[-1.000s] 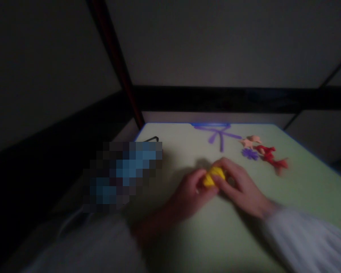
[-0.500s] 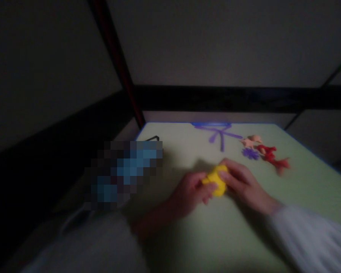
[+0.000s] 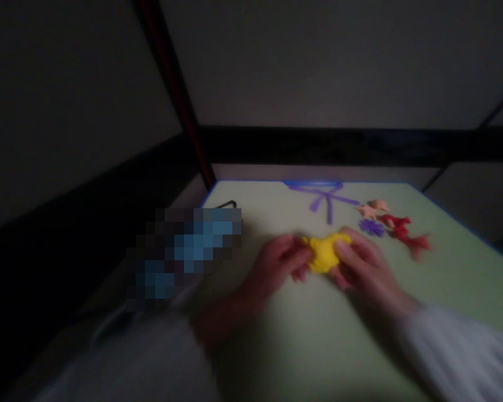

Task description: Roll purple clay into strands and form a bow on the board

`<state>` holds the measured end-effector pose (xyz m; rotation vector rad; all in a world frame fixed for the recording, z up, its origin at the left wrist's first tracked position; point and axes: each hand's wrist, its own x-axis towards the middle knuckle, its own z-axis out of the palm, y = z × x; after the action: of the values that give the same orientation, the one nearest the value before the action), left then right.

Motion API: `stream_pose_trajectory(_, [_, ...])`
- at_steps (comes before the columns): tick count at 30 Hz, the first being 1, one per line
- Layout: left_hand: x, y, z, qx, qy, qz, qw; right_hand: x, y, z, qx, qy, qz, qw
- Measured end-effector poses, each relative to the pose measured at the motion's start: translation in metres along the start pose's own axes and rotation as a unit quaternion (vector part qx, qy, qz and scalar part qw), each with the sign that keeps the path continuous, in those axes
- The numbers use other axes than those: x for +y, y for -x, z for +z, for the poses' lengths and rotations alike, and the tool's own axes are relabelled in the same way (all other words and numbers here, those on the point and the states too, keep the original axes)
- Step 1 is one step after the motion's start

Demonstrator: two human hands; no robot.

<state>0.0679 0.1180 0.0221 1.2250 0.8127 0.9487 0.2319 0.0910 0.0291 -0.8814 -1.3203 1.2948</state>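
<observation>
A soft yellow lump of modelling clay [image 3: 324, 255] is held between both hands, just above the pale green table. My left hand [image 3: 279, 259] pinches its left edge, with the other fingers curled below. On the opposite side, my right hand [image 3: 366, 265] grips it, the thumb pressed on its upper face and fingers partly behind it. The clay looks spread, with uneven edges and a piece drawn out at the upper right. Blur hides its finer shape.
Beyond the right hand lie peach star-like pieces [image 3: 368, 210], a purple spiky piece [image 3: 372, 227] and red pieces [image 3: 399, 230]. Thin purple strips [image 3: 329, 206] lie near the far edge of the table [image 3: 302, 346]. A pixelated bluish object [image 3: 193, 251] stands at left.
The yellow clay has been turned and pulled wider between my hands. My right hand has moved slightly right, and the left grips nearer the clay's edge.
</observation>
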Motion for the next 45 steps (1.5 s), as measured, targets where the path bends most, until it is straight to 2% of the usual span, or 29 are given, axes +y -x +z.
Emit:
stream_pose_trajectory(2, [-0.002,-0.002,-0.002,0.045,-0.003,0.012,0.999,-0.002,0.002,0.000,0.002,0.063,-0.019,0.998])
stream_pose_trajectory(5, [-0.004,-0.003,-0.002,0.065,0.002,0.024,0.998,-0.005,0.005,0.001,-0.020,0.143,-0.029,0.989])
stream_pose_trajectory(7, [-0.004,-0.001,0.001,0.048,-0.006,0.033,0.998,-0.006,0.005,0.002,-0.019,0.161,-0.025,0.986])
stream_pose_trajectory(11, [-0.003,0.004,0.007,-0.024,-0.034,0.024,0.999,-0.005,0.003,0.005,-0.016,0.141,-0.005,0.990])
stream_pose_trajectory(15, [-0.001,0.006,0.009,0.000,-0.084,0.013,0.996,-0.002,0.001,0.004,-0.001,0.134,0.024,0.991])
stream_pose_trajectory(18, [0.000,0.007,0.008,0.014,-0.148,0.017,0.989,-0.005,0.001,0.000,0.018,0.208,-0.021,0.978])
stream_pose_trajectory(22, [-0.001,0.010,0.008,-0.031,-0.163,0.017,0.986,-0.014,0.002,-0.005,-0.076,0.324,-0.107,0.937])
stream_pose_trajectory(24, [-0.001,0.011,0.008,-0.060,-0.145,0.007,0.988,-0.016,0.001,-0.006,-0.115,0.322,-0.126,0.931])
stream_pose_trajectory(26, [-0.001,0.011,0.008,-0.069,-0.125,-0.004,0.990,-0.017,-0.001,-0.008,-0.123,0.307,-0.117,0.937])
stream_pose_trajectory(32, [0.004,0.007,0.004,-0.070,-0.092,-0.013,0.993,-0.017,-0.005,-0.015,-0.099,0.215,-0.020,0.971])
stream_pose_trajectory(36, [0.006,0.008,0.002,-0.087,-0.073,-0.025,0.993,-0.019,-0.006,-0.018,-0.116,0.164,0.010,0.980])
stream_pose_trajectory(41, [0.009,0.011,0.003,-0.101,-0.064,-0.010,0.993,-0.017,-0.007,-0.018,-0.110,0.178,-0.015,0.978])
stream_pose_trajectory(45, [0.009,0.013,0.007,-0.053,-0.119,0.028,0.991,-0.014,-0.006,-0.015,-0.088,0.219,-0.057,0.970])
